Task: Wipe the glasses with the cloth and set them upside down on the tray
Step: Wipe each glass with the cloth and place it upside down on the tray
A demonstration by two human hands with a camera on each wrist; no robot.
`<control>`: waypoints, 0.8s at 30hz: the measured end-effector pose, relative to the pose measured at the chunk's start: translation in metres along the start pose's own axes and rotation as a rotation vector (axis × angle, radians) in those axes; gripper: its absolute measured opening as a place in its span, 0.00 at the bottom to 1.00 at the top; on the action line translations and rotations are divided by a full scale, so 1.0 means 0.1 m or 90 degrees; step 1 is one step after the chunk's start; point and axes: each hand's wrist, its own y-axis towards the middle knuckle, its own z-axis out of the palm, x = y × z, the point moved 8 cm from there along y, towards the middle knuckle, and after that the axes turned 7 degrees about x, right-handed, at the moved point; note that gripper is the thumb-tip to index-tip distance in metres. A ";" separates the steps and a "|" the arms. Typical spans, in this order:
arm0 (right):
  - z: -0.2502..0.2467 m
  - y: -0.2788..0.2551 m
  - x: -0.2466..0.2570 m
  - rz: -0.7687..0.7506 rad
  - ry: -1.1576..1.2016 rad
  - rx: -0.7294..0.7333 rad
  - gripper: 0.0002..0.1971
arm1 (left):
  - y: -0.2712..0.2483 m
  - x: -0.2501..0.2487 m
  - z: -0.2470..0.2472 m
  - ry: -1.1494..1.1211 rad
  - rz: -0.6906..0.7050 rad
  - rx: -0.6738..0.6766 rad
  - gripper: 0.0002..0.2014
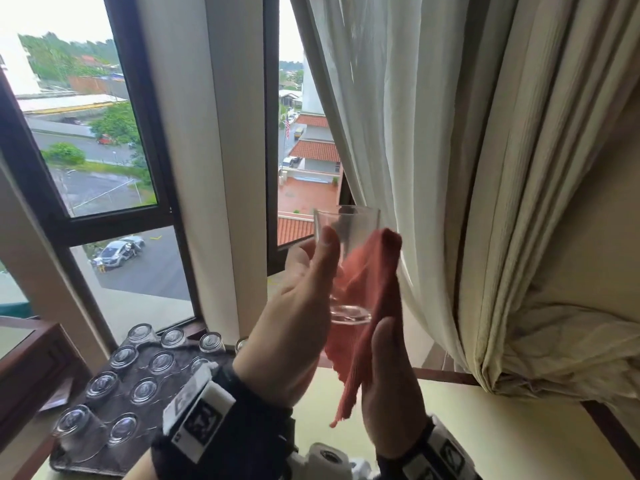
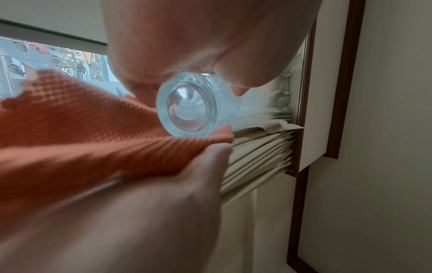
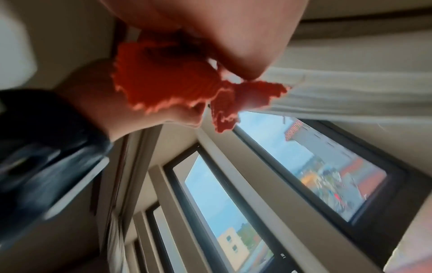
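Note:
My left hand grips a clear glass held upright in front of the window, thumb on its near side. My right hand holds an orange-red cloth pressed round the glass's right side and lower part. In the left wrist view the thick glass base faces the camera, below my left hand, with the cloth held by the right hand. The right wrist view shows the bunched cloth under my right hand. Several glasses stand upside down on the dark tray at lower left.
A cream curtain hangs just right of the glass. The dark-framed window is behind it. A brown wooden cabinet borders the tray on the left. A pale ledge runs below the curtain.

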 end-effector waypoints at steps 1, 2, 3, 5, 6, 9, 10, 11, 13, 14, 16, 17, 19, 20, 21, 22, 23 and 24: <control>-0.05 0.06 0.02 -0.009 0.041 -0.010 0.48 | -0.02 0.05 0.06 0.013 0.000 0.013 0.26; -0.10 0.12 0.11 -0.019 0.089 -0.023 0.43 | -0.04 0.09 0.13 0.026 0.001 0.026 0.24; -0.17 0.18 0.15 0.003 0.130 -0.032 0.40 | -0.06 0.13 0.19 0.034 0.003 0.040 0.23; -0.23 0.25 0.26 0.032 0.134 -0.034 0.49 | -0.10 0.18 0.29 0.037 0.003 0.064 0.22; -0.25 0.26 0.29 0.045 0.130 -0.047 0.59 | -0.11 0.18 0.30 0.043 0.003 0.062 0.23; -0.05 0.27 0.51 -0.013 0.098 0.007 0.59 | -0.08 0.13 0.23 0.052 0.002 0.008 0.30; 0.03 0.22 0.61 -0.094 0.022 0.047 0.46 | -0.05 0.13 0.19 0.045 -0.008 -0.007 0.33; 0.06 0.18 0.64 -0.161 -0.024 0.048 0.34 | -0.01 0.13 0.14 0.025 -0.017 -0.024 0.33; 0.08 0.02 0.44 -0.213 -0.092 0.071 0.27 | 0.04 0.08 0.01 -0.020 -0.012 -0.049 0.29; 0.10 -0.02 0.30 -0.171 -0.105 0.079 0.29 | 0.06 0.05 -0.04 -0.022 -0.014 -0.049 0.29; 0.03 -0.11 0.03 -0.053 -0.113 0.048 0.46 | 0.08 0.00 -0.04 0.014 -0.001 -0.026 0.30; 0.00 -0.14 -0.10 0.019 -0.073 0.033 0.52 | 0.06 -0.01 -0.02 0.031 0.008 -0.012 0.29; -0.10 -0.08 -0.04 0.007 -0.012 0.007 0.48 | 0.01 0.00 0.07 0.023 0.014 0.014 0.26; -0.14 0.01 -0.01 -0.012 0.016 0.009 0.46 | -0.01 0.04 0.13 0.017 0.013 0.034 0.25; -0.21 0.09 0.05 -0.023 0.055 0.002 0.44 | -0.03 0.09 0.20 0.021 0.007 0.055 0.24; -0.27 0.16 0.14 -0.038 0.098 -0.003 0.43 | -0.06 0.14 0.27 0.034 0.006 0.071 0.23; -0.33 0.22 0.20 -0.042 0.119 -0.008 0.44 | -0.09 0.16 0.33 0.048 0.007 0.081 0.23; -0.39 0.25 0.26 -0.037 0.124 -0.020 0.46 | -0.12 0.18 0.38 0.063 0.008 0.083 0.23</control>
